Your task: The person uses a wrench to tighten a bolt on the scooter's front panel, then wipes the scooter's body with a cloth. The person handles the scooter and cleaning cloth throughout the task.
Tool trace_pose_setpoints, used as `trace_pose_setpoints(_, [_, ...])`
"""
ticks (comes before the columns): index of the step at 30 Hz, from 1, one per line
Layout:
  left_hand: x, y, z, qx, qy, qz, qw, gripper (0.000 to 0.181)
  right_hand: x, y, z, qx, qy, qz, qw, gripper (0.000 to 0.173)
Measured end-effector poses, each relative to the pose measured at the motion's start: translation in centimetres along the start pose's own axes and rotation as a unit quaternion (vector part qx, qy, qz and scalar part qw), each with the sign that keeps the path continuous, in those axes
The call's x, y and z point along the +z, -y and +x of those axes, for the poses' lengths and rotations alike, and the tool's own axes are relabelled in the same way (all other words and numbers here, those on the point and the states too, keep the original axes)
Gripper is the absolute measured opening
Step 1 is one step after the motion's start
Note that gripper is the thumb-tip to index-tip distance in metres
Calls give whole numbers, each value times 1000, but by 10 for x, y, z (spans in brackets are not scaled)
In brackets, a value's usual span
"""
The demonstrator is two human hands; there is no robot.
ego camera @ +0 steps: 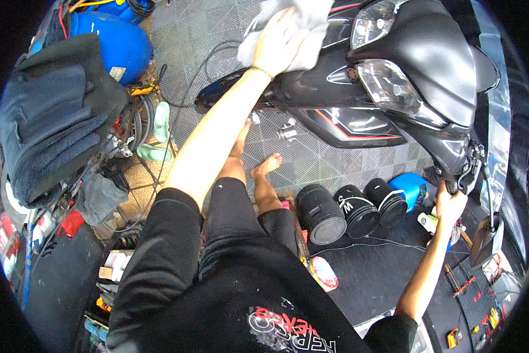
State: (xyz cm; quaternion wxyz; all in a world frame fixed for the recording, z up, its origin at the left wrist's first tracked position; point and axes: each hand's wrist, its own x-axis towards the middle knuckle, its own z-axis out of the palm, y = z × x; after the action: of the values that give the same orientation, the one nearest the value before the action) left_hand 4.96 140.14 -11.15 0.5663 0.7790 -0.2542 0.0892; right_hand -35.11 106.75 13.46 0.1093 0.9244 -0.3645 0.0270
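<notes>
My left hand (278,49) lies over a pale grey cloth (312,46), fingers spread across it, above the front of a black Yamaha scooter (436,57). The cloth covers part of the front fender area, and whether it presses on the bodywork is hidden. My right hand (450,204) is wrapped around the handlebar grip (452,185), close to the brake lever (472,176). Between the hands are the clear headlight (390,86) and a side fairing (352,125) with a red stripe. A mirror (486,240) hangs beyond my right hand.
Black buckets (321,214) and a blue jug (409,190) line the floor at right. Dark towels (52,114), a blue drum (114,42) and green clogs (162,121) are at left. A cable (202,66) runs over the grey tiles (180,26).
</notes>
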Motion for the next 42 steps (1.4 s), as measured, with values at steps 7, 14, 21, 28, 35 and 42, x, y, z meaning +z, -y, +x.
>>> trace_pose_setpoints(7, [-2, -3, -42, -62, 29, -180, 981, 63, 6, -6, -4, -47, -58, 20, 997, 62])
trace_pose_setpoints(14, [21, 38, 104, -49, 131, -7, 990, 35, 8, -22, -2, 28, 17, -51, 998, 83])
trace_pose_setpoints(21, [-93, 78, 67, -136, 178, -44, 974, 34, -42, 62, -47, 28, -133, -68, 988, 68])
trace_pose_setpoints(28, [-233, 29, -132, -305, 362, 0, 881, 33, -133, 231, -321, 348, -97, 376, 853, 64])
trace_pose_setpoints(35, [-229, -89, -238, -257, 628, 7, 734, 32, -303, 266, -602, 590, -289, 310, 687, 28])
trace_pose_setpoints(42, [-190, -217, -282, -96, 749, -9, 656, 31, -403, 313, -808, 762, -458, -93, 448, 27])
